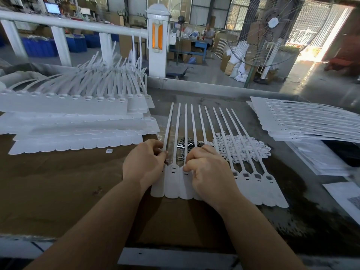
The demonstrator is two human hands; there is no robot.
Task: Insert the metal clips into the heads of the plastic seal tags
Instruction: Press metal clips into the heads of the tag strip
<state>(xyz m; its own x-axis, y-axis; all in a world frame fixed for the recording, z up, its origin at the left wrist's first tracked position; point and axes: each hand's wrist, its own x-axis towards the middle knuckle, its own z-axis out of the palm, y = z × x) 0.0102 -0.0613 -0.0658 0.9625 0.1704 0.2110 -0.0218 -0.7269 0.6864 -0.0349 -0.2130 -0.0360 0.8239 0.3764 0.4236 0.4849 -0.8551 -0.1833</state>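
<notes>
Your hands work the seal tags [255, 184] on the tabletop [58, 182].
Left hand [145, 162] and right hand [207, 170] curl over tag heads, grip contents unclear; metal clips [185, 146] lie behind; no legible writing.

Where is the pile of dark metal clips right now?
The metal clips lie mid-table under the tag strips, just beyond both hands, left of the white plastic pieces.

Row of seal tags [259, 184] mid-table; metal clips [184, 146] behind, perhaps under straps; stacks [68, 114] left, right.
</notes>
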